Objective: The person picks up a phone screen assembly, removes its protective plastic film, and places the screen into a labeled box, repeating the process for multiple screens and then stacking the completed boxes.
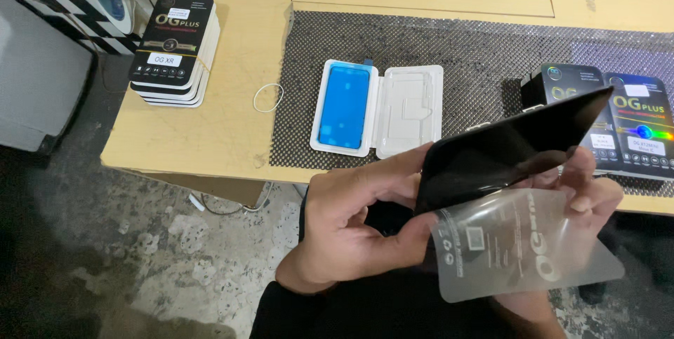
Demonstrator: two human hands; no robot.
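The left hand pinches the lower corner of a black phone screen panel, thumb on top and fingers underneath, so its grip is closed on the panel. The right hand sits behind the panel's far side and over a clear plastic sleeve, fingers curled around both; its grip is narrow and holds the sleeve together with the panel's edge. The panel is held in the air, tilted, just in front of the desk's near edge, and the sleeve hangs below it, overlapping its lower side.

To handle this well, I judge it best to hold the panel by its edges only (fingerprints on the glass face would show), to keep the sleeve's mouth open and in line with the panel's short end, and to move slowly so the thin glass does not bend.

On the desk lies a dark woven mat, with an open white tray on it holding a blue frame-shaped film. Two dark boxes stand behind the panel at the right. A stack of flat black boxes rests at the left corner, a white rubber band near it. The floor below is rough grey concrete.
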